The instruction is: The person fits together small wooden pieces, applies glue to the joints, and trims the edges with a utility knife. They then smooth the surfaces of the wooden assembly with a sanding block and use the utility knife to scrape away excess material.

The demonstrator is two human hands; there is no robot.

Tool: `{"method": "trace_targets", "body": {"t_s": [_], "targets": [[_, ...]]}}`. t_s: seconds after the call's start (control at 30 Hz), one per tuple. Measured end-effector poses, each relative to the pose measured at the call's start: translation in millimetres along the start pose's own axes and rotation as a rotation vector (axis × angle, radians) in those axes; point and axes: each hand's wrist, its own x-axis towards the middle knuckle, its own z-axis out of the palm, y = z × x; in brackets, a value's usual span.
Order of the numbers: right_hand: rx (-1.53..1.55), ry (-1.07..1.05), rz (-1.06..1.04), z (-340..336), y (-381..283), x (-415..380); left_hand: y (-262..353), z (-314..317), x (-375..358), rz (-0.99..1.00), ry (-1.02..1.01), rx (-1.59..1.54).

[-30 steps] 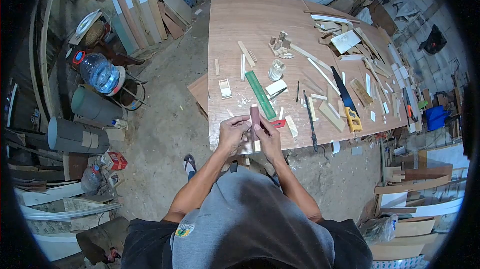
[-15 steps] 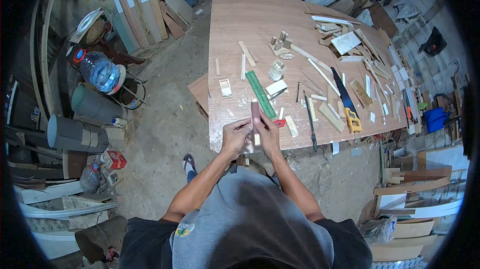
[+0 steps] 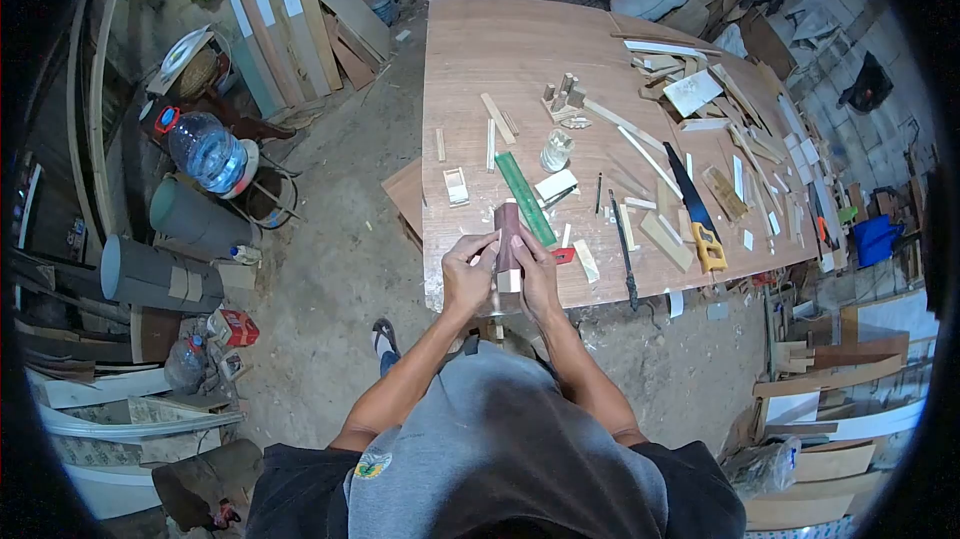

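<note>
Close to my body at the table's near edge, both hands hold a reddish-brown strip (image 3: 508, 227) that looks like sandpaper. It lies lengthwise over a pale wooden piece (image 3: 509, 281), whose near end shows below it. My left hand (image 3: 470, 274) pinches the left side with thumb and fingers. On the right side my right hand (image 3: 538, 274) grips it, thumb on top. Just beyond the hands are a green ruler-like strip (image 3: 525, 199), a small white-and-wood box piece (image 3: 456, 187) and a red tool part (image 3: 564, 256).
On the plywood table (image 3: 520, 39) lie a yellow-handled saw (image 3: 709, 247), a glass jar (image 3: 557, 150), a small block stand (image 3: 563, 99) and a dark thin tool (image 3: 624, 254). Scrap wood (image 3: 693, 92) is heaped at the right. A water bottle (image 3: 207, 151) stands left of the table.
The brown strip and wooden piece have turned so a broader brown face shows. My left hand has shifted slightly, its fingers now higher along the strip's side. The view has moved a little.
</note>
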Motion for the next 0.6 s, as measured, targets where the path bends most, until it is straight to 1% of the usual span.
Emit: {"method": "trace_targets", "body": {"t_s": [0.03, 0.07, 0.13, 0.23, 0.27, 0.3, 0.33, 0.47, 0.53, 0.57, 0.6], "targets": [[-0.002, -0.002, 0.003, -0.7, 0.8, 0.3, -4.9, 0.5, 1.1, 0.27, 0.04, 0.126], [-0.01, -0.008, -0.001, -1.8, 1.6, 0.3, -9.9, 0.0, -0.6, 0.267, 0.042, 0.125], [-0.017, -0.012, -0.005, 1.5, -4.4, -2.7, 12.1, -1.9, -2.0, -0.086, -0.005, 0.007], [-0.106, -0.018, 0.004, 3.5, -7.2, -7.1, 8.3, -0.8, 2.9, -0.108, 0.019, -0.009], [-0.136, -0.015, -0.04, 0.7, -0.2, -5.8, 6.6, -0.2, 3.4, -0.107, 0.018, -0.01], [-0.167, -0.013, -0.086, 1.2, 0.7, -3.7, 6.0, 0.3, 4.7, -0.05, 0.015, 0.043], [-0.167, -0.014, -0.089, 0.3, 0.4, -1.4, 5.2, 0.6, 5.9, 0.005, 0.012, 0.097], [-0.216, -0.015, -0.064, -7.0, 4.4, 7.6, 7.5, 5.0, 7.0, -0.033, 0.0, 0.072], [-0.223, -0.014, -0.065, -6.5, 3.5, 4.1, 20.7, 6.0, 7.7, -0.379, 0.001, -0.165], [-0.266, -0.018, -0.074, -6.2, 2.3, -3.3, 17.3, 5.8, 10.2, -0.371, 0.002, -0.169], [-0.311, -0.022, -0.081, -5.6, 0.6, -7.1, 12.0, 5.1, 10.7, -0.297, -0.001, -0.084]]}}
